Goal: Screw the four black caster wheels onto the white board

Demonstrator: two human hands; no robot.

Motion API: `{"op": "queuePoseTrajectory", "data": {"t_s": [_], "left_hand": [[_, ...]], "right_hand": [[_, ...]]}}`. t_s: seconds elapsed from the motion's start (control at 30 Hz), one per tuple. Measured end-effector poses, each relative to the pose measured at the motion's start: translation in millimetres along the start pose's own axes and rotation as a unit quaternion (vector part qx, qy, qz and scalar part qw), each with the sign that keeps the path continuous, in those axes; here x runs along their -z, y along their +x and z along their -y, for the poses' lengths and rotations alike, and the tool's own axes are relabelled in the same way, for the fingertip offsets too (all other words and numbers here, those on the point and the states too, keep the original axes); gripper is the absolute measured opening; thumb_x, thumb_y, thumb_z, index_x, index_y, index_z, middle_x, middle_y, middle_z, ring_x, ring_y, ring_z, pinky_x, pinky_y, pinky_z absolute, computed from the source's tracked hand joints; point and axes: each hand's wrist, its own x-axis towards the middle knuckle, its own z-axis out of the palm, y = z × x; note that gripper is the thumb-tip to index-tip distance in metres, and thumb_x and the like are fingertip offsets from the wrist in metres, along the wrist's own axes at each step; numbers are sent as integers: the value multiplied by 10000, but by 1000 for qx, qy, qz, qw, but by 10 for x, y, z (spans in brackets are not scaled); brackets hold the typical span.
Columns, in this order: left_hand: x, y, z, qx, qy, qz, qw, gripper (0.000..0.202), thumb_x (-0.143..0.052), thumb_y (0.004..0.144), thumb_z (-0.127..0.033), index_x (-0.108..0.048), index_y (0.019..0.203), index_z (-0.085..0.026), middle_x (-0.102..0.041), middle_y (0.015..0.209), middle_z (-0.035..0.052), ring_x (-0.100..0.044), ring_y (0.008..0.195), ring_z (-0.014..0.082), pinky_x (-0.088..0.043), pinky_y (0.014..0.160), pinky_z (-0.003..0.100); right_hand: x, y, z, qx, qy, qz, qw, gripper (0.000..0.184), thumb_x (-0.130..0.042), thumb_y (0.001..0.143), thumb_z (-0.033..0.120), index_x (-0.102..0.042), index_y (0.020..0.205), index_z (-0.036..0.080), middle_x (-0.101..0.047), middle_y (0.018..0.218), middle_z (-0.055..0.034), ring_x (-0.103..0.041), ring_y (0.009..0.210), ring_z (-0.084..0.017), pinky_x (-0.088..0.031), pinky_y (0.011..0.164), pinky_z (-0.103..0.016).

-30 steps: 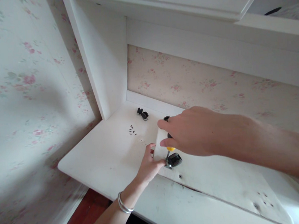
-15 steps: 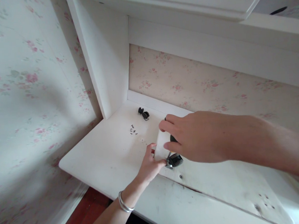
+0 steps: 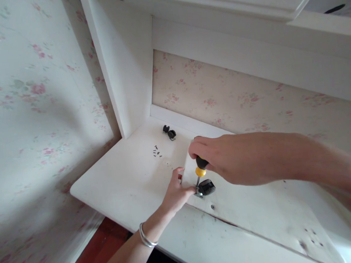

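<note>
My right hand (image 3: 225, 160) is wrapped round the black and yellow handle of a screwdriver (image 3: 199, 169), held upright with its tip down on a black caster wheel (image 3: 206, 187) and its metal bracket. The caster sits at the near left corner of a white board (image 3: 257, 209) lying on the white desk (image 3: 122, 182). My left hand (image 3: 175, 193), with a silver bangle on its wrist, presses fingers against the board's corner and the bracket.
Another black caster (image 3: 169, 132) lies near the back of the desk, with several small dark screws (image 3: 157, 151) in front of it. A white upright panel (image 3: 124, 67) and overhead shelf enclose the desk. Flowered wallpaper covers the walls. Red floor shows below.
My right hand has turned on the screwdriver, so the yellow collar shows again below my fingers. My left hand has stayed on the bracket.
</note>
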Motion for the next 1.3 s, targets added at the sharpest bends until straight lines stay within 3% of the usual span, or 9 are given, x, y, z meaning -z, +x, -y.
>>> {"op": "queuePoseTrajectory", "data": {"t_s": [0.1, 0.2, 0.33, 0.5, 0.67, 0.8, 0.97, 1.13, 1.3], "left_hand": [[-4, 11, 13, 1, 0, -1, 1000, 723, -735, 645, -95, -446, 1298, -206, -582, 923, 4, -621, 773, 166, -456, 611, 249], [-6, 17, 19, 2, -9, -1, 1000, 712, -728, 644, -92, -451, 1291, -205, -575, 915, 1, -615, 752, 160, -449, 598, 248], [-2, 2, 0, 5, -26, -2, 1000, 723, -739, 624, -81, -466, 1281, -208, -577, 910, 1, -618, 753, 161, -449, 613, 249], [-3, -7, -12, -3, -13, -1, 1000, 692, -733, 639, -96, -477, 1272, -207, -591, 910, 4, -627, 783, 173, -462, 632, 251], [-12, -18, -44, 10, -8, -6, 1000, 721, -721, 631, -82, -448, 1288, -199, -573, 912, -7, -619, 749, 154, -453, 609, 237], [-14, -35, -73, 12, -11, -10, 1000, 726, -726, 626, -75, -448, 1286, -197, -573, 880, -18, -617, 744, 158, -441, 597, 234], [-14, -46, -96, 11, -10, -12, 1000, 708, -720, 625, -74, -459, 1272, -199, -570, 893, -16, -604, 722, 150, -435, 594, 245], [-11, -27, -80, 10, -4, -6, 1000, 709, -724, 615, -77, -460, 1261, -199, -566, 889, -13, -611, 762, 166, -449, 616, 260], [-4, -21, -59, 11, 0, -6, 1000, 726, -730, 624, -90, -441, 1280, -204, -556, 916, -11, -606, 742, 153, -446, 608, 257]], "right_hand": [[24, 29, -11, -27, -59, -35, 997, 211, -436, 970, 359, -563, 885, 214, -585, 659, -21, -424, 472, -149, -245, 448, -317], [33, 40, -32, -39, -60, -46, 996, 409, -336, 982, 550, -578, 935, 224, -630, 730, -47, -498, 536, -188, -261, 476, -331], [30, -17, -23, -27, 20, 31, 999, 219, -404, 973, 404, -545, 1053, 257, -657, 860, -29, -539, 563, -163, -296, 476, -311], [-2, -14, -11, -61, -79, -40, 994, 414, -318, 991, 511, -576, 874, 209, -623, 680, -65, -552, 565, -209, -237, 491, -338], [-4, -15, -57, -24, 21, 6, 999, 275, -390, 962, 463, -521, 1071, 247, -669, 848, -52, -587, 620, -197, -280, 497, -309], [-15, 0, -81, -80, -60, -28, 995, 443, -313, 970, 561, -560, 879, 205, -616, 666, -75, -578, 605, -234, -246, 509, -334], [-25, -38, -101, -34, 46, 21, 998, 279, -374, 965, 463, -511, 1095, 258, -683, 874, -46, -609, 648, -212, -310, 519, -321], [-40, -18, -103, -72, -62, -29, 995, 442, -289, 985, 545, -562, 875, 216, -641, 698, -78, -604, 645, -254, -267, 523, -346], [-42, -32, -104, -33, 49, 3, 998, 303, -382, 959, 487, -523, 1115, 269, -699, 889, -50, -620, 667, -223, -307, 525, -318]]}}
